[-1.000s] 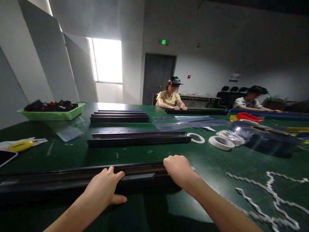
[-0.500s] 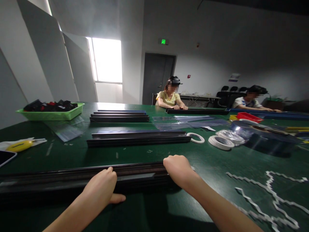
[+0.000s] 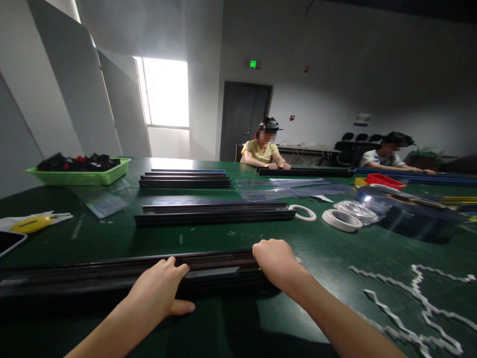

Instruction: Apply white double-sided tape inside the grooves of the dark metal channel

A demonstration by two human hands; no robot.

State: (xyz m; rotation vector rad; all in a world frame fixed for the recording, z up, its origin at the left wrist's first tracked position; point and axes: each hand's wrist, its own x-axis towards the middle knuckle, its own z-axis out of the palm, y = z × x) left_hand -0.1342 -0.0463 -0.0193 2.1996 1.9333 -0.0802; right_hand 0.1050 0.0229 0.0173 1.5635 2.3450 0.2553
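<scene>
A long stack of dark strips (image 3: pixel 93 279) lies across the green table (image 3: pixel 328 253) right in front of me. My left hand (image 3: pixel 158 291) rests on top of the stack near its middle, fingers over the far edge and thumb against the near side. My right hand (image 3: pixel 278 263) is curled over the stack's right end, gripping it. A pale label strip (image 3: pixel 212 272) shows on the stack between my hands.
Two more strip stacks (image 3: pixel 214 214) (image 3: pixel 185 180) lie farther back. Tape rolls (image 3: pixel 341 220), a clear film roll (image 3: pixel 406 209), white offcuts (image 3: pixel 421 298), a green basket (image 3: pixel 80 174), a yellow knife (image 3: pixel 32 224) and a phone (image 3: pixel 9 242) surround them. Two people sit across the table.
My left hand's fingers curled in briefly, then spread again over the stack's top. My right hand and the stack have stayed put.
</scene>
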